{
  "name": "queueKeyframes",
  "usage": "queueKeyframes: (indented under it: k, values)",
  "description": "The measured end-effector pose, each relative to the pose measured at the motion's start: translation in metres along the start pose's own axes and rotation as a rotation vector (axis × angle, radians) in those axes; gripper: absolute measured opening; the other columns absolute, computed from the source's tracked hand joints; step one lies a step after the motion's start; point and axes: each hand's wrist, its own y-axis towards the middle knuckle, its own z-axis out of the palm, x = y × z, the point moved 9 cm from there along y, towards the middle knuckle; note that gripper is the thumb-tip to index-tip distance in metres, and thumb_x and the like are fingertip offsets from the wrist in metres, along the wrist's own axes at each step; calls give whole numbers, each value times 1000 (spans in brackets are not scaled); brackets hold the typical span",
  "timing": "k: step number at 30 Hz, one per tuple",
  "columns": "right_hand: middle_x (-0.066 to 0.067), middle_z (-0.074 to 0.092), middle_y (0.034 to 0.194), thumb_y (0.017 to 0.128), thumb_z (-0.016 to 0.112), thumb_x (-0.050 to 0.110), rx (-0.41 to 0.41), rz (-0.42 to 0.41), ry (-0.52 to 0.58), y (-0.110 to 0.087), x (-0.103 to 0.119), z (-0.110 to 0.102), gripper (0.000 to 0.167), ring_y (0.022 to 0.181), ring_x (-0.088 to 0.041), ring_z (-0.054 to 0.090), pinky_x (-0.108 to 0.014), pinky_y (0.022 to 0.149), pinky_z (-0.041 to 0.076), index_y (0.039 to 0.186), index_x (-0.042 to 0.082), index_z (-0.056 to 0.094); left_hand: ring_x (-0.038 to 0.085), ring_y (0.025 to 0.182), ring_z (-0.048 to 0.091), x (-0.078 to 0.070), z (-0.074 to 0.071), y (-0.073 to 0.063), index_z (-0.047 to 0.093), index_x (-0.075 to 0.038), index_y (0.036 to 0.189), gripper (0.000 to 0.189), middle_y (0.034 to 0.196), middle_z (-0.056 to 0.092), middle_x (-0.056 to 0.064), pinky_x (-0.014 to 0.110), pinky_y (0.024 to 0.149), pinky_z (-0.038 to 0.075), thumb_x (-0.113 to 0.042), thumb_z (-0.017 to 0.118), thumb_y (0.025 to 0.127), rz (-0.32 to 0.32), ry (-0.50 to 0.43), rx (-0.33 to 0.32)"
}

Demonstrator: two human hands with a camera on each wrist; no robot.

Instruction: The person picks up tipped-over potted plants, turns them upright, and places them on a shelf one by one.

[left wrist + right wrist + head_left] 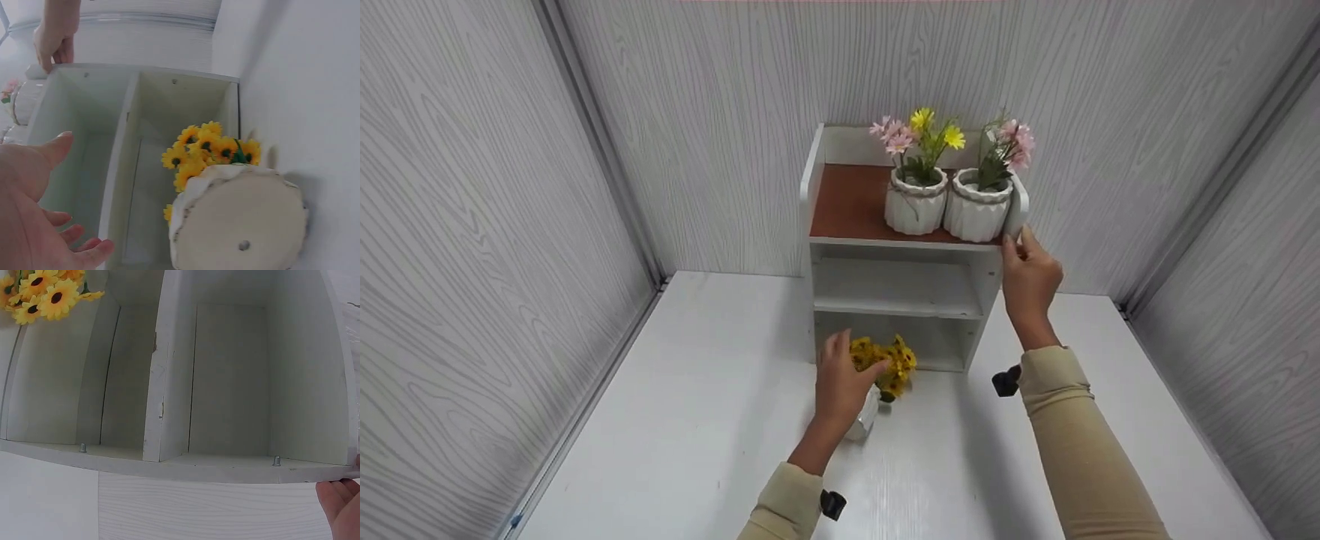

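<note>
A small white shelf unit [896, 307] with a brown top stands against the back wall. My right hand [1033, 281] grips the front edge of its right side panel, just below the top board; the fingers [337, 495] show at the panel's outer side in the right wrist view. My left hand [840, 379], fingers spread and holding nothing, hovers before the lowest compartment. Beside and partly behind it, a white pot [864, 417] of yellow flowers [894, 367] lies tipped over, blooms toward the shelf. The left wrist view shows the pot's round base [239, 225] facing the camera.
Two white ribbed pots stand side by side on the shelf's top: one [915, 206] with pink and yellow flowers, one [979, 210] with pink flowers by the right panel. Below is a middle board [896, 307]. Grey wood-grain walls [720, 135] surround the white table [682, 420].
</note>
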Motion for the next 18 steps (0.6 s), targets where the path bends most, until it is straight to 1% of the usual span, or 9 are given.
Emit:
queueKeyframes:
  k: [2, 5, 7, 10, 15, 18]
  values:
    - [-15, 76, 93, 99, 66, 21, -1, 0, -2, 0, 0, 0, 25, 77, -22, 69, -11, 61, 36, 116, 3, 73, 35, 139, 42, 10, 4, -7, 42, -7, 151, 85, 151, 42, 16, 52, 107, 44, -47, 78, 86, -8, 21, 6]
    - [-15, 75, 89, 99, 66, 20, -1, -8, -1, 0, 0, -1, 22, 74, -21, 67, -11, 60, 35, 111, 2, 72, 35, 138, 41, 25, 9, -17, 41, -9, 152, 86, 150, 41, 16, 52, 104, 46, -47, 78, 85, -29, 50, 14]
    - [-14, 73, 85, 99, 65, 20, 3, -17, -1, 1, 2, 0, 21, 72, -19, 64, -12, 59, 35, 107, 2, 70, 35, 137, 41, 36, 10, -23, 42, -9, 151, 86, 150, 42, 16, 52, 101, 48, -47, 79, 85, -50, 77, 8]
    - [-13, 71, 81, 100, 64, 20, 6, -27, -5, 1, 2, 1, 20, 70, -18, 61, -15, 59, 36, 103, 1, 69, 34, 135, 43, 49, 10, -29, 44, -6, 149, 86, 148, 44, 17, 51, 100, 48, -46, 81, 82, -83, 119, -5]
    - [-16, 73, 85, 100, 64, 22, 8, -27, -26, 0, 1, 2, 21, 73, -23, 65, -27, 63, 41, 104, 2, 69, 34, 131, 47, 65, 11, -37, 47, -4, 146, 86, 143, 49, 17, 51, 102, 47, -44, 85, 79, -144, 176, -6]
    - [-16, 75, 90, 100, 64, 23, 16, -17, -24, -1, -2, 2, 24, 76, -24, 68, -30, 64, 43, 111, 3, 71, 34, 130, 48, 70, 11, -39, 52, -4, 142, 80, 141, 52, 16, 51, 103, 47, -42, 85, 80, -156, 178, -8]
